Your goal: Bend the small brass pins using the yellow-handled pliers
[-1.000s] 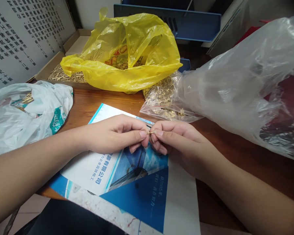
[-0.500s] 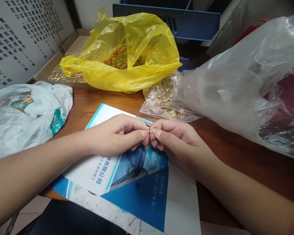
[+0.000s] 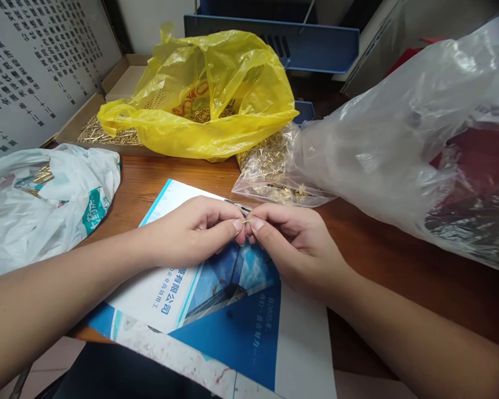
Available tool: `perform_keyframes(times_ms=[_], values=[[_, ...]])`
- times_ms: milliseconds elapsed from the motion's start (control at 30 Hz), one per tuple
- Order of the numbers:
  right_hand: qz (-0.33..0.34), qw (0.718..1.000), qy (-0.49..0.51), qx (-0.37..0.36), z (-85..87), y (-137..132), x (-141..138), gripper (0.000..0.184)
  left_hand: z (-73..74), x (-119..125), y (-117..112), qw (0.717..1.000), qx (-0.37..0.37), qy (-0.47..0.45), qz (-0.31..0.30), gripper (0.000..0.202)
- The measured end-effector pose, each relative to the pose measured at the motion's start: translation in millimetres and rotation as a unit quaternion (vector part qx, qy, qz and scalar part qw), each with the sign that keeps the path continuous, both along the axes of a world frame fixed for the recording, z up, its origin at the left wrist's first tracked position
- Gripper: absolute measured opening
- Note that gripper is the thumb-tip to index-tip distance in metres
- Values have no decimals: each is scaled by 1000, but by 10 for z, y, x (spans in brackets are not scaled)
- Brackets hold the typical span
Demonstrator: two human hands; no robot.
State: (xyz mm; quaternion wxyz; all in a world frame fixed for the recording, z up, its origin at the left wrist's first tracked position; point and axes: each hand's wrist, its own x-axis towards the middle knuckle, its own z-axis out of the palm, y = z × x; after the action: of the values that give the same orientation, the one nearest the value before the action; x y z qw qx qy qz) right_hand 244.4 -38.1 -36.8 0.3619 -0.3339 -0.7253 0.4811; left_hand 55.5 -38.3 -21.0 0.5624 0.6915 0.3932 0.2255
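Observation:
My left hand (image 3: 195, 230) and my right hand (image 3: 293, 241) meet fingertip to fingertip above a blue and white printed booklet (image 3: 216, 310). Both pinch a tiny gold pin (image 3: 247, 221) between thumb and forefinger, and only a short bit of it shows between the fingertips. The other fingers of both hands are curled in. A clear bag of gold pins (image 3: 274, 166) lies just beyond the hands on the wooden table (image 3: 399, 260).
A yellow plastic bag (image 3: 208, 94) with gold pins sits in a cardboard box (image 3: 91, 124) at the back. A white plastic bag (image 3: 37, 205) lies at the left, a large clear bag (image 3: 407, 144) at the right. A blue tray (image 3: 307, 47) stands behind.
The fingertips have closed in, so less of the gold pin shows between them. The whole view has drifted slightly left and down. Both hands stay together over the booklet.

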Motion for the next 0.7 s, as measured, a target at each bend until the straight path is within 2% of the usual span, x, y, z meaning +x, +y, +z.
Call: perform_keyframes(times_ms=[267, 700], values=[[37, 999, 11, -26, 14, 43, 56, 23, -19, -31, 14, 1000, 8, 4, -15, 23], [99, 991, -18, -91, 15, 124, 119, 24, -31, -70, 37, 998, 16, -3, -57, 18]])
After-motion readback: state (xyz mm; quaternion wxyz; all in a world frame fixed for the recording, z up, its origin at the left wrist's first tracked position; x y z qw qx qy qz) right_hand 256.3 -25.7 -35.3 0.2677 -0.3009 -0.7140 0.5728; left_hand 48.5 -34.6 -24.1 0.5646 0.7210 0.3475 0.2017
